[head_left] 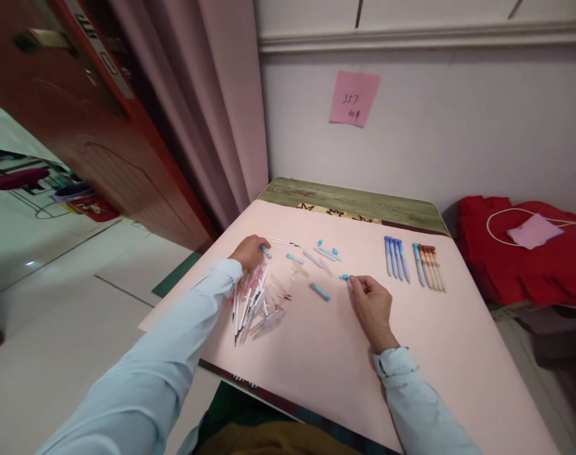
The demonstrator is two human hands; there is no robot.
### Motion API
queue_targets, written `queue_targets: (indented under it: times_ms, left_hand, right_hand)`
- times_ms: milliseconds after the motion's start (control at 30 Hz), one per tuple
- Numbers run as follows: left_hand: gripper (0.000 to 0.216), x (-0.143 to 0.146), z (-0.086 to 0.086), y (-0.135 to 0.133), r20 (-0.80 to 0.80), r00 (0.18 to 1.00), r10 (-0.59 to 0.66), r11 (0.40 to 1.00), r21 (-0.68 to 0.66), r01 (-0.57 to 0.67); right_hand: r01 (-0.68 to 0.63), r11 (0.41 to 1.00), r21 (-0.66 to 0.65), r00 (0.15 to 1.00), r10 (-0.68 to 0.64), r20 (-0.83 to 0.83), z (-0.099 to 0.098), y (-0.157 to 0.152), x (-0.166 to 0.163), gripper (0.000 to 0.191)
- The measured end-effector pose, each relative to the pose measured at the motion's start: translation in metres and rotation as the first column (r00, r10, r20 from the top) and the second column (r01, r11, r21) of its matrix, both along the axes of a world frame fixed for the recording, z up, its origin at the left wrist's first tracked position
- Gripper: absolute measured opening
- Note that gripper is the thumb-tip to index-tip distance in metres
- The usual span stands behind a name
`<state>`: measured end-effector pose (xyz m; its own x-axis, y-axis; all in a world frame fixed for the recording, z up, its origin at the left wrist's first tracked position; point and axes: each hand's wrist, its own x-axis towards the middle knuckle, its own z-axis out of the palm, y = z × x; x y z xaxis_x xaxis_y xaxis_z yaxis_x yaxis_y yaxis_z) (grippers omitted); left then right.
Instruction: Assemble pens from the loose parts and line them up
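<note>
My left hand [247,254] is closed at the left of the table, its fingertips on a short blue pen grip piece [265,252]. Just below it lies a heap of white pen refills [248,309] mixed with clear and pinkish pen parts. My right hand [372,308] pinches a small turquoise pen top [345,277] between thumb and forefinger, above the pink surface. Between the hands lie a loose turquoise grip piece [320,291], another blue grip piece [294,258], clear barrels [326,253] and a few small turquoise pen tops [334,251].
To the right lie a row of blue-purple pens [397,259] and a row with one light-blue pen and several brown pens [430,268]. A red cloth [520,259] with a cable on it is beyond the table's right edge. A pink curtain [207,95] hangs behind, left.
</note>
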<state>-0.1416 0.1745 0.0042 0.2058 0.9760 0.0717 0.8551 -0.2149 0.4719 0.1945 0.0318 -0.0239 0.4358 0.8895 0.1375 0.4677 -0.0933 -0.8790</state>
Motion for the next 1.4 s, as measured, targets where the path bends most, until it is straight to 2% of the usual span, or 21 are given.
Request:
queue_targets:
  times_ms: [167,400,533,700,833,900,1100,1200,1300,1400]
  left_hand:
    - [0.028,0.003,-0.003,0.003,-0.073,0.996,-0.058,0.998,0.031,0.060]
    - [0.023,0.011,0.016,-0.003,-0.102,0.981,-0.163,0.984,0.058,0.170]
    - [0.022,0.032,0.022,-0.008,-0.066,0.985,-0.157,0.981,0.109,0.164]
    - [0.022,0.066,0.015,-0.007,-0.108,0.967,-0.231,0.967,0.082,0.240]
    - [0.026,0.073,0.014,-0.002,-0.104,0.963,-0.248,0.965,0.061,0.255]
    - [0.028,0.068,0.019,0.003,-0.101,0.971,-0.215,0.974,0.051,0.221]
    - [0.017,0.024,0.038,0.021,-0.130,0.991,0.044,0.999,0.028,-0.041]
    - [0.006,-0.003,0.041,0.019,-0.164,0.973,0.161,0.983,-0.060,-0.172]
    - [0.012,-0.022,0.039,0.010,-0.183,0.956,0.231,0.950,-0.168,-0.262]
    - [0.015,-0.030,0.037,0.001,-0.173,0.953,0.247,0.923,-0.257,-0.286]
  right_hand:
    - [-0.016,1.000,0.009,1.000,0.016,-0.004,0.001,0.001,0.000,0.042]
    - [-0.017,1.000,0.011,1.000,0.017,-0.012,0.003,0.003,0.000,0.042]
    - [-0.020,1.000,0.004,1.000,0.020,0.003,0.004,0.003,0.000,0.041]
    - [-0.026,1.000,0.007,1.000,0.026,0.002,0.003,0.002,0.000,0.040]
    - [-0.023,1.000,0.020,1.000,0.023,-0.015,0.001,0.002,0.001,0.040]
    - [-0.023,1.000,0.021,1.000,0.023,-0.010,-0.001,0.003,0.001,0.041]
    - [-0.013,1.000,-0.001,1.000,0.013,0.010,-0.001,0.004,0.001,0.039]
    - [-0.017,1.000,-0.006,1.000,0.018,0.010,0.001,0.003,0.000,0.039]
    - [-0.020,1.000,-0.013,1.000,0.020,0.019,0.002,0.003,0.000,0.039]
    - [-0.018,1.000,-0.023,0.999,0.019,0.028,0.001,0.003,0.000,0.039]
